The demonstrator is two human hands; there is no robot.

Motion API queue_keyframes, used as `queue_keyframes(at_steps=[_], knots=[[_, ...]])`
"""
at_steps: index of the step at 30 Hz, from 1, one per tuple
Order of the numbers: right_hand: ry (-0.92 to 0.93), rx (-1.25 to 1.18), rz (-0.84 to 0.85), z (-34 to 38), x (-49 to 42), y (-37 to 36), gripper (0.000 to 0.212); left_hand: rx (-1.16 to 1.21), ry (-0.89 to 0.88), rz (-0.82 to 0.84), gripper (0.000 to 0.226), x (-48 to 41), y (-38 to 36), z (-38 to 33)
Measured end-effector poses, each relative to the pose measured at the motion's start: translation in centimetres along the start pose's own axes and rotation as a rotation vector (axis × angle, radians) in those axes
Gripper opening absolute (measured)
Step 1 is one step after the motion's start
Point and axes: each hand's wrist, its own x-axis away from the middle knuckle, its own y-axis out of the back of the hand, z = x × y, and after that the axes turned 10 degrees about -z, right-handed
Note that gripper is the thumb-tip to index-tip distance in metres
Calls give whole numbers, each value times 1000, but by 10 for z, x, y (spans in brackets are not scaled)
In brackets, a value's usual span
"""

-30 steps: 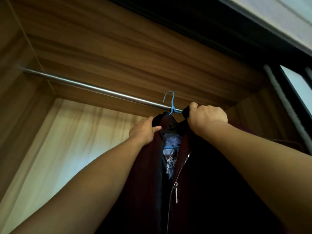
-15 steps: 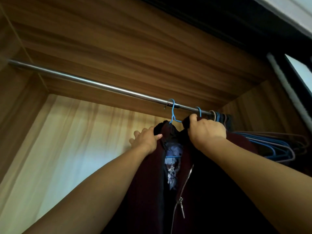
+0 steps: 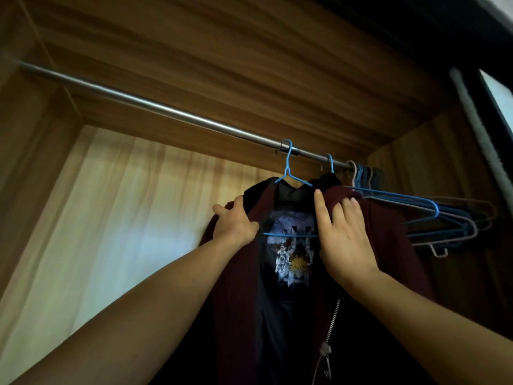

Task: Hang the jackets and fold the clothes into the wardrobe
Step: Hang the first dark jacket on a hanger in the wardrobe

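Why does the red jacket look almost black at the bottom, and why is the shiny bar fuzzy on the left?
Head view: light falls on the pale back panel, leaving the maroon jacket in shadow, nearly black low down; the metal rod smears at its left end near the frame edge; the left hand and right hand look fairly sharp.

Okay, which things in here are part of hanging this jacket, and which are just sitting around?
In use: maroon jacket, the blue hanger carrying it, wardrobe rail, left hand gripping the jacket's edge, right hand flat on its shoulder.
Idle: empty hangers bunched at the rail's right end, pale curtain behind.
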Motion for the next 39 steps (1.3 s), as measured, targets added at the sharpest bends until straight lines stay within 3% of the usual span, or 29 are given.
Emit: queue_keyframes(at_steps=[4,9,15,19,24,31,39], knots=[[-104,-239,-7,-1,4,12,96,-20,3,5,63,11,5,2],[-574,-705,0,4,10,26,79,7,-56,20,66,21,10,13],[-846,-816,49,6,-1,35,65,310,29,71,68,16,19,15],[-911,-823,141,4,-29,29,57,443,27,84,66,21,16,3],[-987,-1031,174,6,-53,9,48,524,-1,132,70,22,7,-17],[-830,-1245,192,28,-85,5,51,851,-41,58,64,35,4,-62],[-825,-1224,390,17,-26,11,53,644,-88,142,71,80,-18,-20]])
